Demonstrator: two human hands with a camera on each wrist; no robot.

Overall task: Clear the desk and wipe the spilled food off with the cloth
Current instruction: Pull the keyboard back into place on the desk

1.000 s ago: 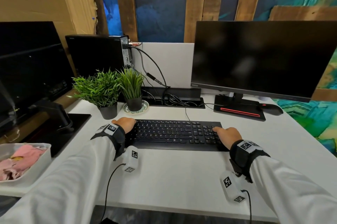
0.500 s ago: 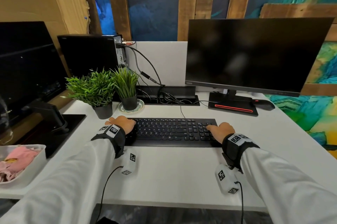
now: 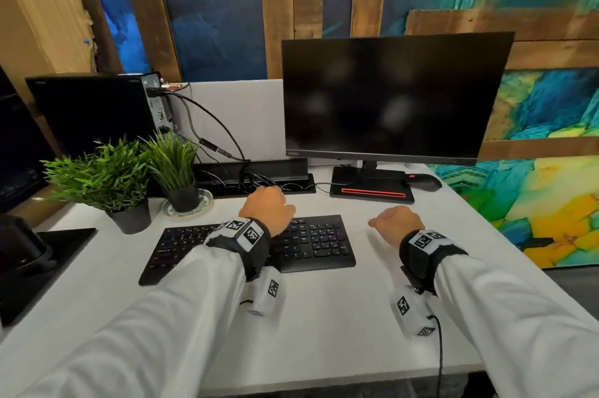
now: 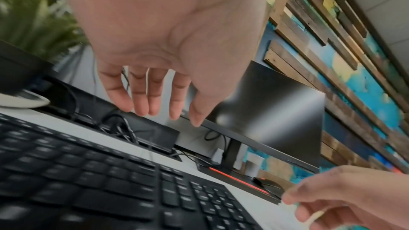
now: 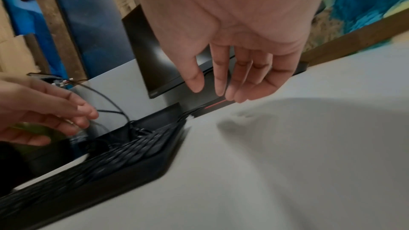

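Observation:
A black keyboard lies on the white desk, slightly askew, its left end near the plants. My left hand hovers over the keyboard's far edge, fingers relaxed and holding nothing; the left wrist view shows that hand above the keys. My right hand hangs over bare desk just right of the keyboard, holding nothing. In the right wrist view its fingers are loose above the desk and the keyboard's corner. No cloth or spill is in view.
Two potted plants stand at the back left, one on a saucer. Behind the keyboard are a cable tray, a monitor on its base and a mouse. A second stand sits left.
Both hands have let go of the keyboard's ends. The left has moved right, over the keys; the right has drawn off past the right end. The bin with pink cloth has left the view.

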